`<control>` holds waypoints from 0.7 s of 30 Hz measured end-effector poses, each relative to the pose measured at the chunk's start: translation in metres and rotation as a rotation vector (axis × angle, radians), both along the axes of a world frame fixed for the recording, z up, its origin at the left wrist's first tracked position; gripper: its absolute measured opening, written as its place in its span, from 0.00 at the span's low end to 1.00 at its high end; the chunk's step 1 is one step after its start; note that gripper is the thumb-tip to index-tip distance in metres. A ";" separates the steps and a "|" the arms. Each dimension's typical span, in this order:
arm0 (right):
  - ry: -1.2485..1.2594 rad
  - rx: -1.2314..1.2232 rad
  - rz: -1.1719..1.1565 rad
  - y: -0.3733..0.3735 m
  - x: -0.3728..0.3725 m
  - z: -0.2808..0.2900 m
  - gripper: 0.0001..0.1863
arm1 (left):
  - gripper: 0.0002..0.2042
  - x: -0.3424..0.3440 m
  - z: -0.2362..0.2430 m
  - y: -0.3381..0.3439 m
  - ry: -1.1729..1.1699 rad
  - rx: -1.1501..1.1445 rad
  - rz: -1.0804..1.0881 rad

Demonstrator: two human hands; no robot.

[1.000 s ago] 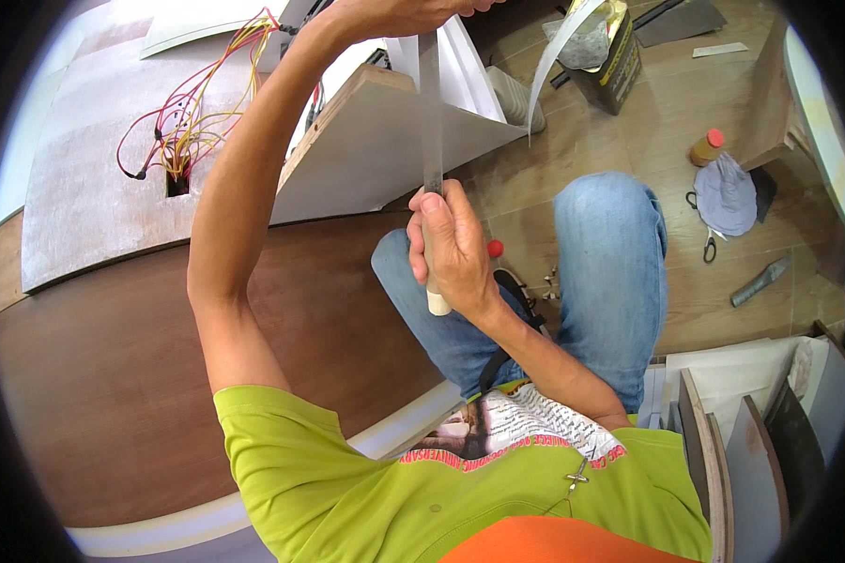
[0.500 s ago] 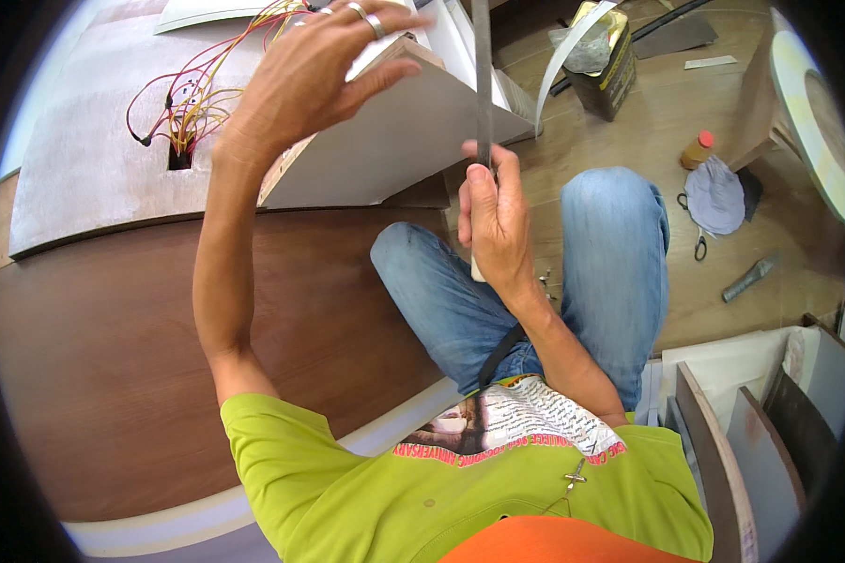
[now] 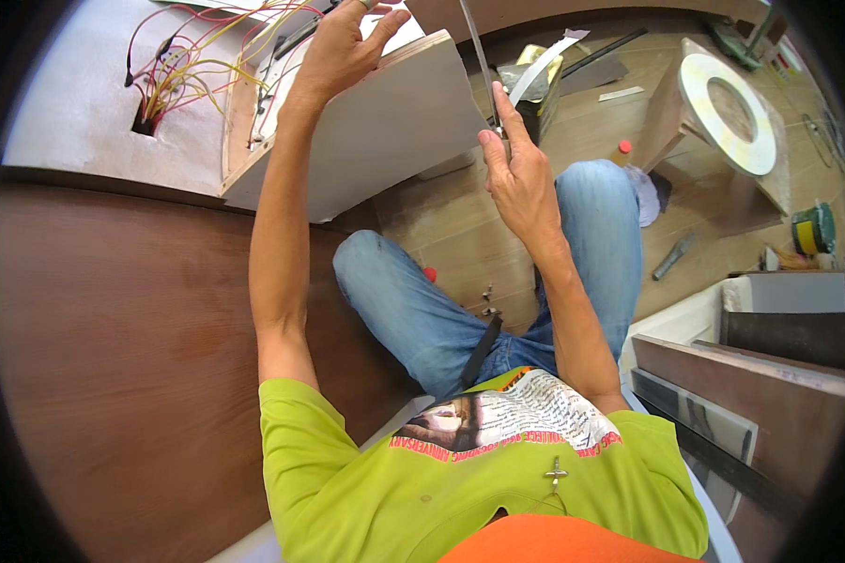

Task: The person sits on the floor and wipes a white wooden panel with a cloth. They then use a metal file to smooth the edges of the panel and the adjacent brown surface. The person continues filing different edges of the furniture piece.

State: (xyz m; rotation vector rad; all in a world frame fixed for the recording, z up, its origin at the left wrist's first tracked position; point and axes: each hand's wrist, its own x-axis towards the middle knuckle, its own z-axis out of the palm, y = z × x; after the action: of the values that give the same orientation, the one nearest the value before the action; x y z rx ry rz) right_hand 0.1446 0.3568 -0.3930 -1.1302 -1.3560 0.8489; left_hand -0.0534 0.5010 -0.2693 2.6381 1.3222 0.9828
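The right hand (image 3: 518, 178) is closed around a thin grey metal strip (image 3: 474, 52), pinching its lower end so the strip rises upright and slightly tilted toward the top edge. The left hand (image 3: 340, 52) is spread open, palm and fingers pressed on the top edge of a pale plywood panel (image 3: 394, 122). Behind that panel, red and yellow wires (image 3: 192, 61) spill from a hole in a grey board (image 3: 75, 113). A white edge-banding strip (image 3: 540, 66) curls just beside the right hand, over the wooden floor (image 3: 460, 230).
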 end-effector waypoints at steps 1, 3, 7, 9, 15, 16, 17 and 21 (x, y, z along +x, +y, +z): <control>-0.029 -0.048 0.004 0.000 0.004 0.003 0.31 | 0.16 0.001 -0.012 0.008 -0.039 0.009 -0.026; -0.060 -0.167 0.038 -0.003 0.000 0.013 0.32 | 0.16 0.002 -0.017 0.005 -0.093 0.028 -0.053; -0.069 0.052 -0.022 0.001 -0.002 0.004 0.31 | 0.17 0.012 -0.016 0.000 -0.123 -0.071 -0.052; -0.107 -0.007 0.034 0.026 0.007 0.004 0.31 | 0.17 0.004 -0.024 0.003 -0.103 -0.073 -0.015; -0.022 -0.028 -0.004 0.008 0.018 0.002 0.29 | 0.18 0.002 -0.027 0.007 0.017 -0.017 -0.006; -0.059 -0.033 0.012 0.003 0.019 0.003 0.29 | 0.19 0.004 -0.030 0.004 -0.069 -0.113 0.030; -0.067 -0.041 0.017 0.003 0.018 0.006 0.30 | 0.19 0.006 -0.030 0.003 -0.071 -0.120 0.028; -0.080 -0.089 0.062 0.010 0.015 0.014 0.31 | 0.21 0.005 -0.034 0.010 -0.072 -0.168 0.013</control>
State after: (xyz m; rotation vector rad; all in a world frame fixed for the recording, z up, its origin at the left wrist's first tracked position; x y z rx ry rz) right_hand 0.1601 0.3668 -0.3789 -1.2072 -1.4370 0.9253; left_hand -0.0483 0.5113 -0.3031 2.4510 1.3443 0.9149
